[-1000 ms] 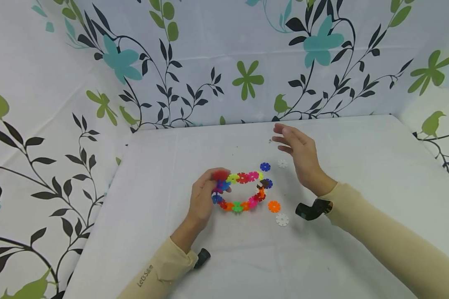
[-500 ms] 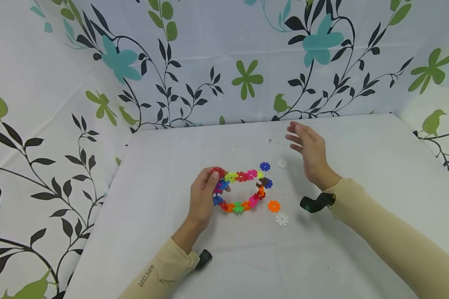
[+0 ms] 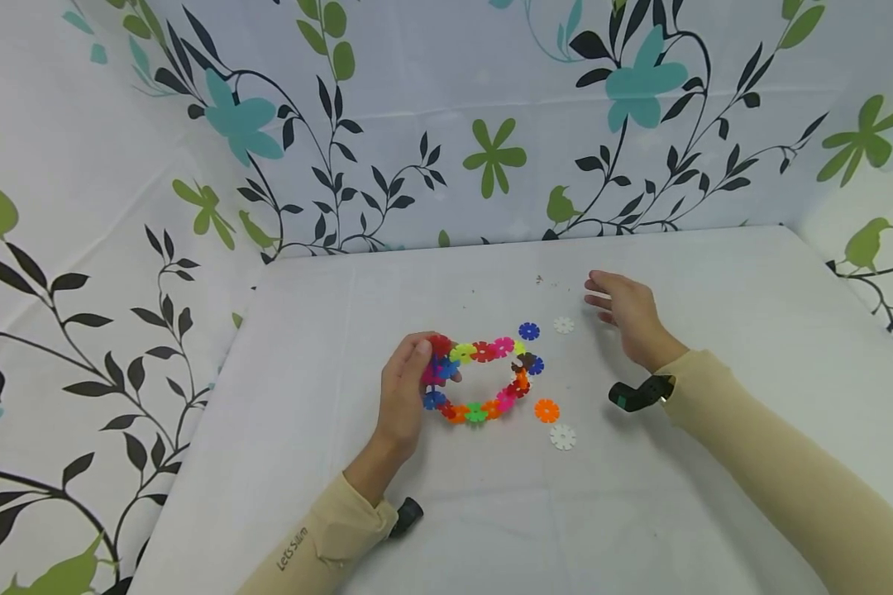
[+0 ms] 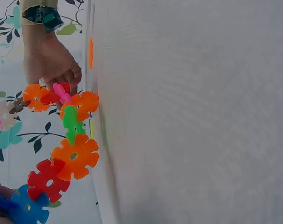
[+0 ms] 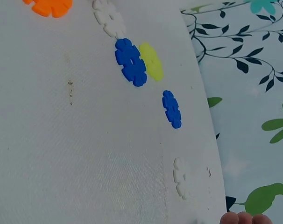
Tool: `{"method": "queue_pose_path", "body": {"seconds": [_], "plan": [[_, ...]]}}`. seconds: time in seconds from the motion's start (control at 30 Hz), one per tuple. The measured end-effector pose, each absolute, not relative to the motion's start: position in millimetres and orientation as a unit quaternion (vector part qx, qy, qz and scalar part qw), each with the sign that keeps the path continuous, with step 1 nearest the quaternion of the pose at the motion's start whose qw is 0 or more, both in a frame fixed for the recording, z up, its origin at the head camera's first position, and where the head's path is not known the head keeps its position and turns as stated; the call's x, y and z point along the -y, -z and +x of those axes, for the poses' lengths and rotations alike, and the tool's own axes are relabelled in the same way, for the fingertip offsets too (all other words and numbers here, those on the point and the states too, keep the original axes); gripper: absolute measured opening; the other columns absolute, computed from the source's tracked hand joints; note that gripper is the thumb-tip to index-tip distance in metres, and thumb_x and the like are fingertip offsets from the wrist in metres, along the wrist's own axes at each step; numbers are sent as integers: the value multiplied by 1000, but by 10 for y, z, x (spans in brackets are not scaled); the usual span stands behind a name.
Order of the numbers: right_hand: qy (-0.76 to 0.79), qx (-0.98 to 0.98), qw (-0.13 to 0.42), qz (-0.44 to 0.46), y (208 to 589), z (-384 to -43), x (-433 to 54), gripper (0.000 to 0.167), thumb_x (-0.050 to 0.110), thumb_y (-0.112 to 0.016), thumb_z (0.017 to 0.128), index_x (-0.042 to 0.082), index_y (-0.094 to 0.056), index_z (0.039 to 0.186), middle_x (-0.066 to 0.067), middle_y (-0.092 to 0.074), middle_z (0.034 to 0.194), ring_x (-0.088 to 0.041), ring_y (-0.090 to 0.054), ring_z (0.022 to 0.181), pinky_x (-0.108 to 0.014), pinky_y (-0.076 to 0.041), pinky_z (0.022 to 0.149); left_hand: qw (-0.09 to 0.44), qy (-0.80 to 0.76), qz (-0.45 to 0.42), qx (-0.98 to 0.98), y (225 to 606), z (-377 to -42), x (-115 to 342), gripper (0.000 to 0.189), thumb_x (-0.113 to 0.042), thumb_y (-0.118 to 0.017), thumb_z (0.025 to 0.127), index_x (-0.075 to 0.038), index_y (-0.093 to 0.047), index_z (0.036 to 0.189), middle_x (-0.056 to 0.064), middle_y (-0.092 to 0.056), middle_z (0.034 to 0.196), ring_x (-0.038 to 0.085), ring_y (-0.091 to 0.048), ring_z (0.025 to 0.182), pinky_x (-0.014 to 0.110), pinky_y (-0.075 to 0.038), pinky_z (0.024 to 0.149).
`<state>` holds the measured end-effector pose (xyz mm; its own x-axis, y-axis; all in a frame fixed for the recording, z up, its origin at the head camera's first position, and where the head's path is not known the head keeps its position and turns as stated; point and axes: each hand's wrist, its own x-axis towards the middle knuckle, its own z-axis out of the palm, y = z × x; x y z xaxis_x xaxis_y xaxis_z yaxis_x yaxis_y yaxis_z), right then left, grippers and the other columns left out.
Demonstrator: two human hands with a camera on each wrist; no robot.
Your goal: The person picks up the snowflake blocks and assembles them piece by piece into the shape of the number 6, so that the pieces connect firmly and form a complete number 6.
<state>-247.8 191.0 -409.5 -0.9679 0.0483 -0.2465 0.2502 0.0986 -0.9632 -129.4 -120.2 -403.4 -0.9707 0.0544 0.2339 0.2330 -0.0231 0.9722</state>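
Note:
My left hand [image 3: 403, 392] pinches the left end of a ring-shaped chain of interlocking flower-shaped plastic discs [image 3: 476, 412], its thumb over a red one. Red, yellow, pink, blue, green, orange and brown discs make up the chain, which appears tilted up off the table. In the left wrist view the chain [image 4: 75, 156] curves upward from the fingertips at the lower left. My right hand [image 3: 629, 318] holds nothing and hovers right of the loose discs, fingers loosely bent. Only its fingertips [image 5: 244, 218] show in the right wrist view.
Near the chain's right side lie a blue disc [image 3: 529, 331], a white disc [image 3: 563, 326], an orange disc [image 3: 546, 411] and another white disc [image 3: 562, 437]. A yellow disc [image 5: 152, 62] shows behind a blue one. Patterned cloth [image 3: 417, 124] hangs behind the white table [image 3: 327, 330].
My right hand has drawn away to the right from above the loose discs, and then come lower and nearer. My left hand and the chain stay almost in place.

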Motion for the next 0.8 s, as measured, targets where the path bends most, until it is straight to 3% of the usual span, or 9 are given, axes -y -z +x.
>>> {"method": "queue_pose_path", "body": {"seconds": [0.27, 0.43, 0.63, 0.8], "plan": [[637, -756, 105, 110, 4173, -2514, -1933, 60, 43, -45, 108, 7, -38, 156, -15, -49, 150, -28, -50, 134, -40, -38, 112, 70, 694, -107, 709, 4052, -1295, 1201, 40, -34, -41, 110, -3, -63, 123, 27, -63, 100, 25, -67, 86, 38, -57, 72], [582, -800, 113, 94, 4222, -2517, -1925, 51, 32, -55, 106, 8, -48, 150, -14, -56, 144, -28, -53, 124, -35, -46, 98, 70, 699, -112, 703, 4058, -1290, 1202, 37, -32, -40, 110, -3, -59, 123, 27, -63, 99, 25, -67, 86, 37, -57, 73], [475, -870, 128, 17, 4282, -2505, -1913, 44, 18, -64, 100, 6, -58, 141, -17, -61, 137, -34, -54, 122, -46, -46, 104, 58, 716, -112, 687, 4054, -1284, 1198, 34, -28, -38, 110, -3, -53, 127, 21, -63, 100, 25, -66, 87, 37, -56, 77], [387, -913, 125, -29, 4315, -2499, -1869, 43, 22, -71, 95, 6, -65, 134, -17, -64, 130, -37, -56, 119, -51, -48, 101, 56, 718, -114, 684, 4055, -1285, 1183, 33, -27, -38, 109, -2, -53, 126, 19, -63, 99, 25, -66, 87, 36, -56, 77]]}}
